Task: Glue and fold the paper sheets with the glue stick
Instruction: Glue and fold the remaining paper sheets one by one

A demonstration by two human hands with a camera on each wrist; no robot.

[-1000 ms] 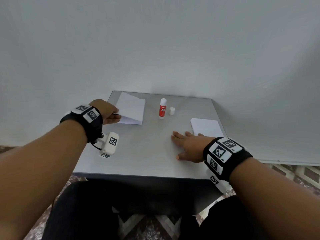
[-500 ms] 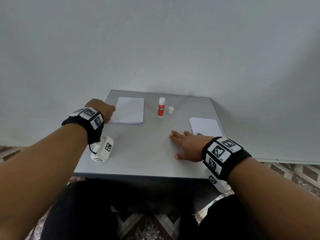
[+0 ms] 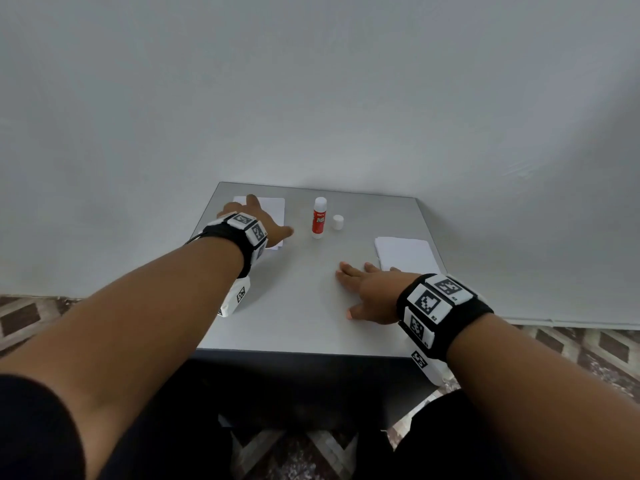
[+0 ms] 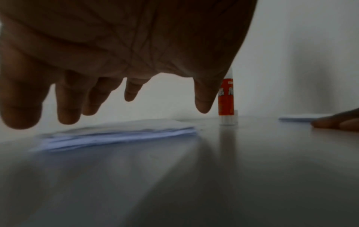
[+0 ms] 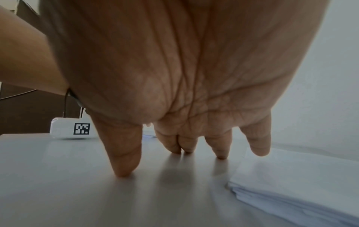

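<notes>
Head view, with both wrist views. The left hand (image 3: pixel 258 221) hovers above the left stack (image 3: pixel 273 206) at the upper left of the table (image 3: pixel 304 306), fingers spread and straight, gripping nothing; the left wrist view shows the fingertips (image 4: pixel 68 116) clear of the paper — a low pile of several folded layers. The right hand (image 3: pixel 369 294) lies flat at lower right of the tabletop, fingers straight, fingertips (image 5: pixel 124 170) touching the bare surface, holding nothing. The right stack (image 3: pixel 403 252) lies just beyond it, near the right edge. The glue stick (image 3: pixel 319 218) stands upright at upper centre, uncapped; its cap (image 3: pixel 337 222) stands just to its right. Judged progress: the left stack looks like finished, folded sheets, and the right stack like sheets waiting — their number cannot be told. Likely remaining: take a sheet from the right, glue, fold, set it left. Nothing blocks either stack; the upright glue stick, near the left thumb, could be knocked over.
</notes>
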